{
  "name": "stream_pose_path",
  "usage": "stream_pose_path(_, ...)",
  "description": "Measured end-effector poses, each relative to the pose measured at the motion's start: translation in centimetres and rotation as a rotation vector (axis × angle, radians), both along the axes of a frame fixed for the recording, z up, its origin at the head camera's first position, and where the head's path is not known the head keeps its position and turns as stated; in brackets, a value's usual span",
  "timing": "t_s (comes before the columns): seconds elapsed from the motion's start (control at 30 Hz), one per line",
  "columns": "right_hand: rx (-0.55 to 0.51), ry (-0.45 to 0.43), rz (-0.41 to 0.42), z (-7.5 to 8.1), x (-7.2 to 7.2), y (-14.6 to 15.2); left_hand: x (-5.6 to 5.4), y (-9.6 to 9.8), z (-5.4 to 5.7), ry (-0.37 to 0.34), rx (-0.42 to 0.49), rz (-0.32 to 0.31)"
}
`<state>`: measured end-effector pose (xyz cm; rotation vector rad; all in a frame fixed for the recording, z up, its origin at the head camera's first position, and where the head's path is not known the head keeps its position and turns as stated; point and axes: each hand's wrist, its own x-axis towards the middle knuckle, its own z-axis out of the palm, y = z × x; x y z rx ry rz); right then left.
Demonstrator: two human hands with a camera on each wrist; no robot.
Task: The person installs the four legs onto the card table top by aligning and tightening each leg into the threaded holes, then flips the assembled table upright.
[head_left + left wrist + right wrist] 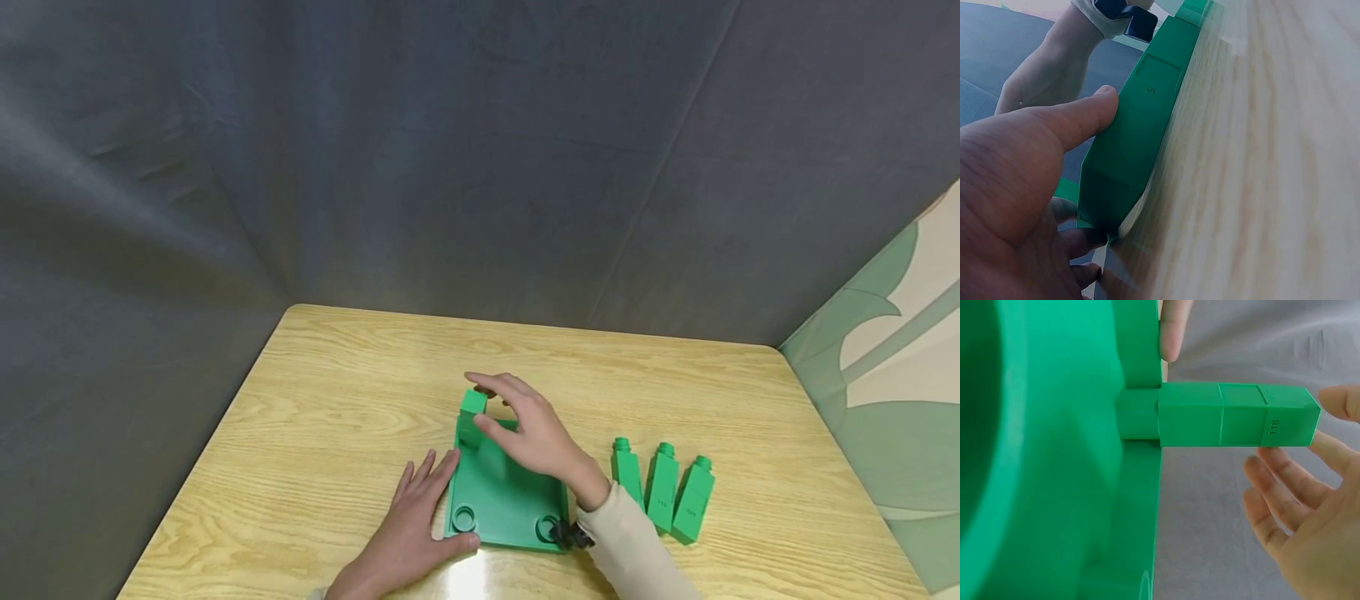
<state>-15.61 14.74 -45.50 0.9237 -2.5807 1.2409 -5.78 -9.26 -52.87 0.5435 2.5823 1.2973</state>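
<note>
A green square tray-like board (506, 500) lies on the table with its raised rim up. One square green leg (472, 410) stands upright at its far left corner; in the right wrist view its side is marked 118. My right hand (536, 429) is beside the top of this leg, thumb and fingers spread loosely around its end, not closed on it. Against the board's near left corner rests my left hand (408, 525), thumb along the near edge and straight fingers by the left side. Round sockets (464, 519) show at the two near corners.
Three more green legs, a left one (628, 473), a middle one (662, 492) and a right one (693, 500), lie on the wooden table (337, 375) right of the board. Dark cloth (480, 167) hangs behind the table. A patterned curtain (900, 400) is at the right.
</note>
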Motion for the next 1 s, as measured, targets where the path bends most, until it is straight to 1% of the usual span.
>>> stream_pose_path(0.07,-0.014,-0.025,0.061,0.0,-0.1,0.2,0.0,0.0,0.0,0.001,-0.004,0.000)
stream_pose_path(0.1,-0.019,-0.035,0.076,-0.1,-0.2,0.2,0.0,0.0,-0.1,0.004,-0.007,0.001)
stream_pose_path(0.17,-0.016,-0.039,0.080,-0.1,-0.3,0.3,0.0,0.0,-0.1,0.007,-0.009,0.002)
stream_pose_path(0.23,-0.009,-0.034,0.057,-0.2,-0.3,0.2,0.0,0.0,-0.2,0.007,-0.005,0.002)
stream_pose_path(0.37,0.017,-0.005,-0.024,-0.1,-0.3,0.0,0.0,0.0,-0.2,0.007,-0.002,0.002)
stream_pose_path(0.57,0.052,0.066,-0.134,-0.1,-0.1,-0.5,0.0,-0.1,0.0,-0.002,0.005,-0.002)
stream_pose_path(0.7,0.066,0.096,-0.173,-0.2,0.0,-0.9,0.0,0.0,0.0,0.003,0.003,-0.001)
stream_pose_path(1.0,0.053,0.085,-0.227,-0.1,0.4,-1.3,0.0,0.1,0.1,-0.010,0.004,0.014)
